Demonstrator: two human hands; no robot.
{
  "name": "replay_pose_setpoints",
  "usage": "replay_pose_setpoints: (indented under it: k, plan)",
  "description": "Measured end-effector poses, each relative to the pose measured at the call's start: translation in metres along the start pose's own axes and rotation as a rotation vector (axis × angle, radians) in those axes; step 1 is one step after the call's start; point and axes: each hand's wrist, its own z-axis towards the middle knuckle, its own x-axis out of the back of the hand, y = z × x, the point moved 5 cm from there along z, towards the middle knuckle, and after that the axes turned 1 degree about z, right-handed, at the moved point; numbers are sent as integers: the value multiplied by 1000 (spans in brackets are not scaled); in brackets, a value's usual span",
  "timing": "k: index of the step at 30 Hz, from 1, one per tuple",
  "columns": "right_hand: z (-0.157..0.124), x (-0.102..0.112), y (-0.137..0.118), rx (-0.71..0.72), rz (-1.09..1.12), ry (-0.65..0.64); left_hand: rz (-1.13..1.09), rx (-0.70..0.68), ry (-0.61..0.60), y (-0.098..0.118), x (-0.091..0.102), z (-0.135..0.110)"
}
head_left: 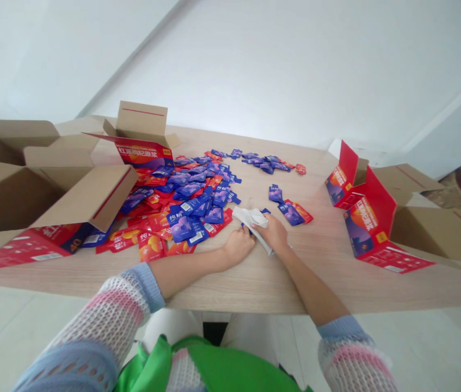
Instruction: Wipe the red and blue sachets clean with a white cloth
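Both hands rest together near the middle of the wooden table [254, 277]. My right hand [273, 233] is closed on a white pouch [250, 218] that lies tilted on the table, with a bit of blue packet showing at it. My left hand [238, 245] is curled shut right against the pouch's near end; what its fingers hold is hidden. A big heap of blue and red sachets [181, 207] lies just left of the hands. A few more sachets [291, 209] lie just beyond my right hand.
An open cardboard box with red printed flaps [71, 212] stands at the left, and another [142, 136] behind the heap. Two red printed boxes [371, 223] stand open at the right. A small row of sachets [269, 162] lies at the far side.
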Motion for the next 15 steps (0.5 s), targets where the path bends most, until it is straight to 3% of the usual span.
replay_pose_setpoints:
  k: [7,10,12,15]
  plan:
    - [23,17,48,-250,-62,148,-46,23,-23,-3,3,-2]
    - [23,27,57,-289,-26,193,-46,21,-50,-4,5,-3]
    - [18,32,50,-225,10,225,-50,27,-57,-5,6,-2]
    - [4,26,17,8,47,219,-66,37,-27,-6,6,-1]
